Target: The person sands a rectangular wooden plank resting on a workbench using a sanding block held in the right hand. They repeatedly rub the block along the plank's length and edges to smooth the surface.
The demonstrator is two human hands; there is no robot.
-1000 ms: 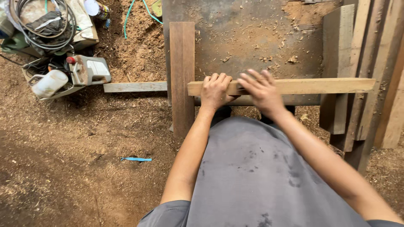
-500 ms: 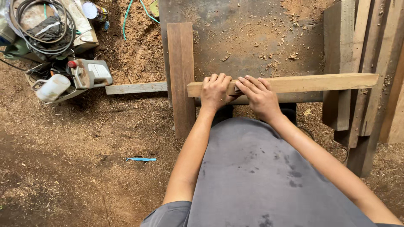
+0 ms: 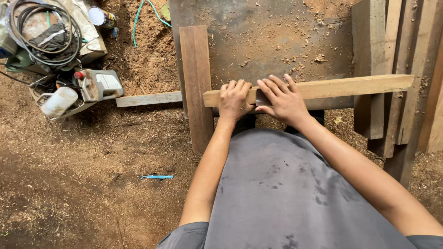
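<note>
- Long pale wooden batten [image 3: 332, 87] lies crosswise on the dusty grey desk [image 3: 277, 41], its end over the dark upright plank [image 3: 196, 78].
- My left hand [image 3: 234, 99] is curled over the batten's near edge; my right hand [image 3: 284, 99] presses flat, fingers spread.
- Looks stiff, light and rough, so best gripped near the middle.

That pale wooden strip [image 3: 318, 88] you've got is long, narrow and squared off, rough-sawn with a light tan face. It's lying flat and crosswise on the dusty bench [image 3: 277, 41], tilted just a bit so its right end sits higher in view. Its left end rests over the darker upright plank [image 3: 196, 83], and the right end reaches onto the stacked boards [image 3: 397, 55].
</note>
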